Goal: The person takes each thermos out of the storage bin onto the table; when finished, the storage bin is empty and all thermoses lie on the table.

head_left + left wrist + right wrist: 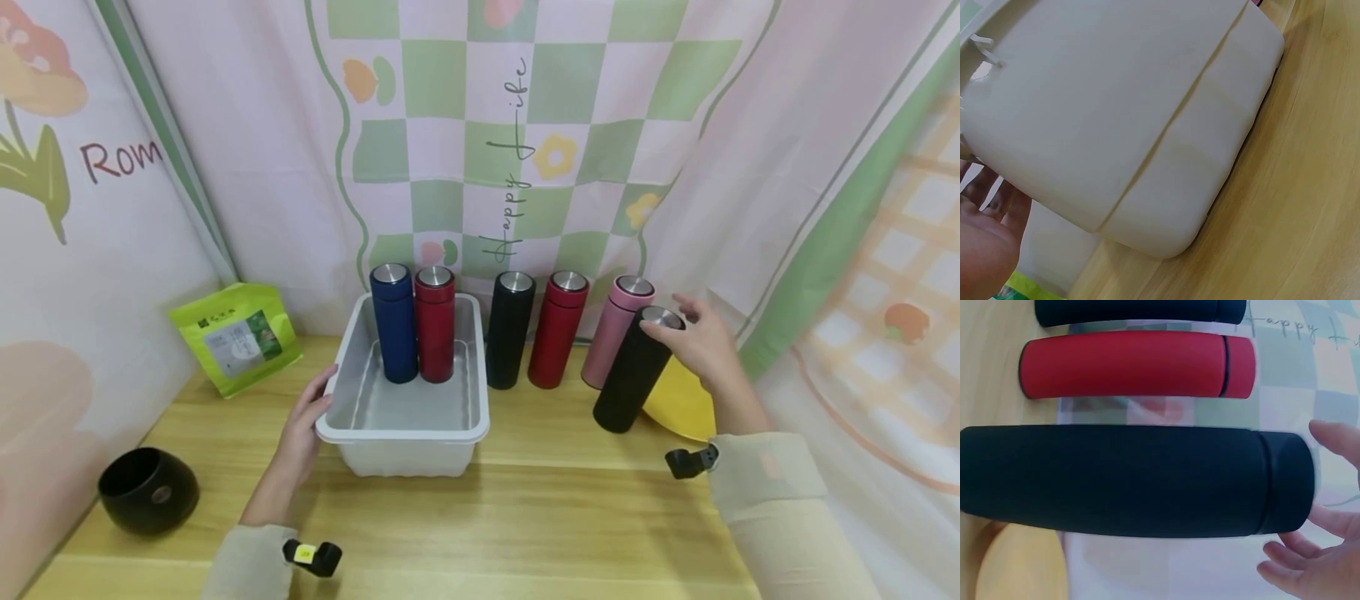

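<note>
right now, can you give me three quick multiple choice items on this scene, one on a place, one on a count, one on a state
1. Where does the blue bottle stand?
A. in the white bin
B. on the yellow plate
C. beside the black bowl

2. How many bottles are in view in the head view?
A. four
B. six
C. eight

3. How is the black bottle at the right hand?
A. lying flat
B. tilted
C. upside down in the bin

Key: 1 A, it stands inside the bin next to a red bottle. 2 B, two stand in the bin and four on the table. 3 B, it leans with the fingers at its cap, while the left hand touches the bin's rim.
</note>
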`<action>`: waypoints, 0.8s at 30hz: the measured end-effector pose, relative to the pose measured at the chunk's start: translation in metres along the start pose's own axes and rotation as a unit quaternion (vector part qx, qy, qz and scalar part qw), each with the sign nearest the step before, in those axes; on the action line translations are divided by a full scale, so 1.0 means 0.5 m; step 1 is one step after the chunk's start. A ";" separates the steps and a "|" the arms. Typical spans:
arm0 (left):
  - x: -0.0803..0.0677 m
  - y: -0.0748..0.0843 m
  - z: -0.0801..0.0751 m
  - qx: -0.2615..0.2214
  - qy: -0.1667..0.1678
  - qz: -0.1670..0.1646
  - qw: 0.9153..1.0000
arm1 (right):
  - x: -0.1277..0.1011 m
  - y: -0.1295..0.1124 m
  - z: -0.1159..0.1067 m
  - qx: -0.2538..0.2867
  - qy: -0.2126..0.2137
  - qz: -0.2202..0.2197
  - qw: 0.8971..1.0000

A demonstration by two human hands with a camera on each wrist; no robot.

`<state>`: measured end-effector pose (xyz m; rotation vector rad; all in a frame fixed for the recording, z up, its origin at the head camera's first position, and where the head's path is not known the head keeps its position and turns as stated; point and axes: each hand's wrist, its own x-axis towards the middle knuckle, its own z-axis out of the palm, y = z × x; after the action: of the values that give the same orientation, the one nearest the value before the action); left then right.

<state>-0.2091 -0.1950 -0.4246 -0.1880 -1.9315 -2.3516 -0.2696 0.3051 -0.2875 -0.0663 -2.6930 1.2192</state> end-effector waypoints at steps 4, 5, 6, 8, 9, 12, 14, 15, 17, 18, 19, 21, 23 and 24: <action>0.001 0.000 0.000 -0.002 -0.002 0.002 1.000 | 0.001 -0.025 -0.003 -0.027 0.018 -0.010 0.999; 0.001 -0.001 0.000 -0.002 -0.003 0.002 1.000 | 0.002 -0.033 -0.002 -0.028 0.023 -0.015 0.999; 0.001 -0.001 -0.001 -0.003 -0.003 0.003 1.000 | 0.002 -0.042 -0.002 -0.029 0.025 -0.019 0.999; 0.001 -0.001 -0.001 -0.003 -0.003 0.003 1.000 | 0.004 -0.062 0.002 -0.025 0.028 -0.028 0.999; 0.000 -0.002 -0.002 -0.003 -0.002 0.003 1.000 | 0.005 -0.073 0.005 -0.022 0.028 -0.031 0.999; 0.000 -0.003 -0.002 -0.005 -0.001 0.004 1.000 | 0.008 -0.105 0.014 -0.028 0.030 -0.043 0.998; 0.000 -0.004 -0.003 -0.007 0.001 0.006 1.000 | 0.010 -0.126 0.023 -0.020 0.028 -0.053 0.998; 0.000 -0.004 -0.003 -0.007 0.001 0.007 1.000 | 0.012 -0.136 0.029 -0.016 0.024 -0.055 0.998; 0.000 -0.004 -0.003 -0.010 0.000 0.009 1.000 | 0.013 -0.155 0.041 -0.003 0.017 -0.063 0.998; 0.000 -0.005 -0.003 -0.011 0.000 0.009 1.000 | 0.015 -0.164 0.048 0.011 0.012 -0.065 0.998; 0.000 -0.005 -0.003 -0.012 0.000 0.009 1.000 | 0.016 -0.174 0.054 0.017 0.006 -0.066 0.998; 0.001 -0.004 -0.003 -0.012 0.000 0.006 1.000 | 0.019 -0.192 0.068 0.021 -0.003 -0.068 0.997; 0.000 -0.004 -0.002 -0.011 0.001 0.002 1.000 | 0.024 -0.209 0.082 0.024 -0.012 -0.069 0.997; 0.000 -0.004 -0.001 -0.011 0.002 0.000 1.000 | 0.027 -0.217 0.090 0.024 -0.016 -0.070 0.997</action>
<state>-0.2094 -0.1953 -0.4266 -0.1850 -1.9060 -2.3721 -0.2873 0.2015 -0.2331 0.1473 -2.6422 1.2515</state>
